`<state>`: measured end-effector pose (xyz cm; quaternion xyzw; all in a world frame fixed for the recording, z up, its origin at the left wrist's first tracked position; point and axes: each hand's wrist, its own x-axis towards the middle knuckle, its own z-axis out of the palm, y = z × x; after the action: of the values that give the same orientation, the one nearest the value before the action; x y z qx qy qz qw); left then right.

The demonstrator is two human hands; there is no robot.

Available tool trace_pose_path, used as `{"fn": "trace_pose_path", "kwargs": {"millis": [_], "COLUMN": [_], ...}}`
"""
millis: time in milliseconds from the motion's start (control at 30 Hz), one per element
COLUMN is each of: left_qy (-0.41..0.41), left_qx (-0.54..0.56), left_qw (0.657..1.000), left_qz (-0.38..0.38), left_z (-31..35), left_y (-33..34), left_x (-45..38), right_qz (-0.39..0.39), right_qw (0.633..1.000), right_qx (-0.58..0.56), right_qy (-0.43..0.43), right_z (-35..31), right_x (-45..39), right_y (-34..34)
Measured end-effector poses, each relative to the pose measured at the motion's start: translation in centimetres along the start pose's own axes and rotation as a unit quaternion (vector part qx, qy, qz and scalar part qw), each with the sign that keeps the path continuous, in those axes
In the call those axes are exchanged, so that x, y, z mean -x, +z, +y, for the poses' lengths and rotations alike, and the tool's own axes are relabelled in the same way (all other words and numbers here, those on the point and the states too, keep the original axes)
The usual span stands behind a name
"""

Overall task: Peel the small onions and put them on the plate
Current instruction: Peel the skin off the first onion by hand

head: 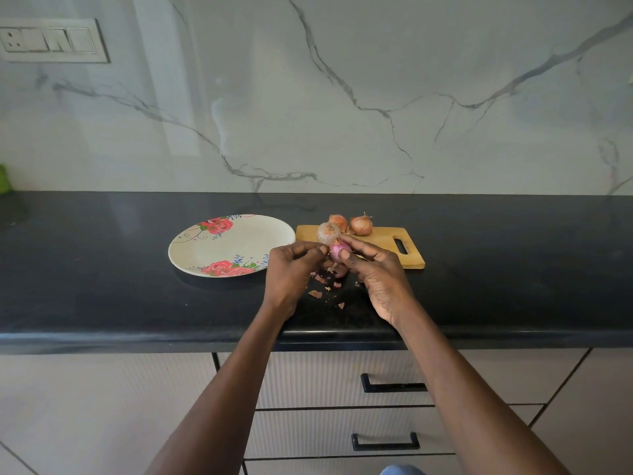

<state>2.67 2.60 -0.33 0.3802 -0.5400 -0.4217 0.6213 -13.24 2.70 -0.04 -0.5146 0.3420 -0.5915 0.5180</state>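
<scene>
Here the half-peeled onion (339, 252) is held above the near edge of the cutting board (380, 238), between my two hands and just right of the plate (230, 245). The likeliest fault, in my judgement, is a slip: the bared purple flesh looks smooth, so a hard tug on the skin could squirt the bulb out of my grasp onto the tabletop (102, 269) or over its near edge. A second risk is the skin tearing into small flakes, as the scraps (323, 286) already lying below my hands suggest, leaving bits stuck to the onion when it reaches the plate.

My right hand (376, 272) curls round the onion, thumb and fingers (359, 246) closed on its sides. My left hand (291, 269) pinches at the skin beside the bulb, fingertips pressed together; I cannot tell how much skin they hold. Three unpeeled onions (360, 225) wait at the far left of the board. The plate holds no onion yet.
</scene>
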Motion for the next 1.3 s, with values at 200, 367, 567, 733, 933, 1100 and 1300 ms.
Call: {"fn": "trace_pose_path", "kwargs": {"millis": [200,367,567,733,933,1100,1300], "left_qy": [0.024,0.060,0.077,0.077,0.066,0.064,0.052], "left_qx": [-0.040,-0.096,-0.156,-0.159,-0.133,-0.134,-0.148], "left_qw": [0.999,0.993,0.985,0.984,0.989,0.989,0.988], "left_qz": [-0.022,-0.012,-0.003,0.001,0.024,0.022,-0.002], "left_z": [0.29,0.07,0.10,0.32,0.44,0.17,0.06], "left_y": [-0.04,-0.07,0.05,0.05,0.11,0.08,-0.05], "left_x": [0.27,0.24,0.26,0.42,0.53,0.23,0.16], "right_qz": [0.012,0.024,0.022,0.022,0.033,0.043,0.056], "right_qw": [1.000,0.999,0.998,0.998,0.998,0.997,0.995], "right_qx": [0.004,0.021,0.044,0.050,0.056,0.066,0.075], "right_qy": [-0.013,-0.025,-0.028,-0.021,-0.003,-0.001,-0.017], "right_z": [0.00,0.00,-0.24,-0.07,0.33,0.17,0.23], "right_x": [0.10,0.17,0.45,0.27,-0.18,-0.06,0.00], "right_y": [-0.04,0.13,0.22,0.26,0.16,0.23,0.08]}}
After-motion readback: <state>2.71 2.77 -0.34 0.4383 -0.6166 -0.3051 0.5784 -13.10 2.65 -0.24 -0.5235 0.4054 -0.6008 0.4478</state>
